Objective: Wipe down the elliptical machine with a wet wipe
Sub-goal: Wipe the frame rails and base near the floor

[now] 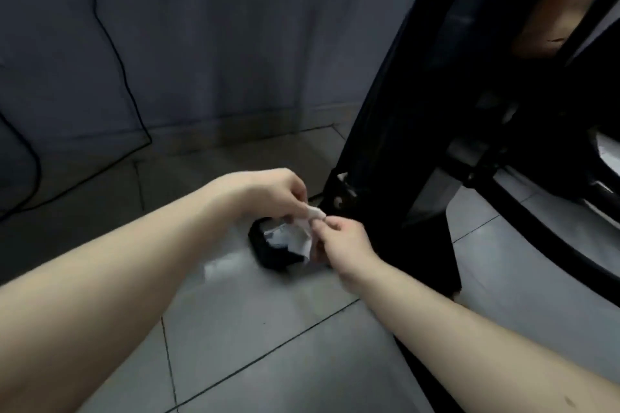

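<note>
Pinched top edge of wet wipe w/ L hand, fingers curled. Pinched same wipe at its R corner w/ R hand, fingers likewise curled, thumb to forefinger. Held it crumpled, partly spread, betw. the two, low over tiled floor. Noted black rounded part directly below wipe; prob. end cap of base bar, too blurred to confirm. Located elliptical machine to R of and beyond both hands. Logged main post as long axis: steep, leaning up-R, w/ foot just beside R hand. Judged R hand nearer to frame, L hand farther. Saw flywheel rim further R; black cable down wall, well apart on L.
</note>
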`<state>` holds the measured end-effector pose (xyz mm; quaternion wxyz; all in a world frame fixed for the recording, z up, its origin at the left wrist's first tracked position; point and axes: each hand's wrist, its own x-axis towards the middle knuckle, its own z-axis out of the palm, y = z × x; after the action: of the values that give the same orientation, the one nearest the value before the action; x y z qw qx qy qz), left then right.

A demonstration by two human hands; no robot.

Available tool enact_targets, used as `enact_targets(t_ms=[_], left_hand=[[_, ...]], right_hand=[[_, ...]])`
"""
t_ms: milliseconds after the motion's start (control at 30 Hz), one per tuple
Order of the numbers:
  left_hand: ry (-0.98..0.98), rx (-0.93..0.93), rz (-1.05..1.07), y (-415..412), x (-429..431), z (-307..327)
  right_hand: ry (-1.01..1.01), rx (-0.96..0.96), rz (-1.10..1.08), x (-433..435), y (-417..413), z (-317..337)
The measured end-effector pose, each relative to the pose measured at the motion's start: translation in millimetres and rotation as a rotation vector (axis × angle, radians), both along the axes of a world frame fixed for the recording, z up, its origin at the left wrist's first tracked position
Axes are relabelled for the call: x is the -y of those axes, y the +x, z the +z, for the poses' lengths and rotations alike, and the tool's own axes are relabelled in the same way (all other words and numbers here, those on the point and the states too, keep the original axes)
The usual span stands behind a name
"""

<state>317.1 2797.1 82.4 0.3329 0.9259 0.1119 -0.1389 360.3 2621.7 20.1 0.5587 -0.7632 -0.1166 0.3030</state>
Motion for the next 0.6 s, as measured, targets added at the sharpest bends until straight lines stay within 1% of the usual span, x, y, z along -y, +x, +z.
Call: enact_targets(t_ms=[100,167,267,433,600], left_hand=[[-0.026,-0.077,0.006,-3.9,-14.2,-28.3],[-0.103,-0.101,0.025,-4.7,-23.5,-43.7],[-0.223,-0.102,0.087,-5.6,-36.5,-57.5],[-0.36,-0.002,0.17,-7.7,-53.0,-53.9],[-0.416,0.127,0.303,-7.4,-67.6,-45.1]], right_hand=[[-0.068,-0.124,-0.044,-7.0,-10.3,-15.3],[-0.094,-0.164,-0.082,-14.8,-14.0,-18.6],[-0.186,-0.156,-0.122,-30.1,-15.3,-13.6],[-0.263,-0.108,-0.251,-58.0,-9.4,8.1],[-0.092,-0.264,-0.374,-93.4,-6.8,42.1]])
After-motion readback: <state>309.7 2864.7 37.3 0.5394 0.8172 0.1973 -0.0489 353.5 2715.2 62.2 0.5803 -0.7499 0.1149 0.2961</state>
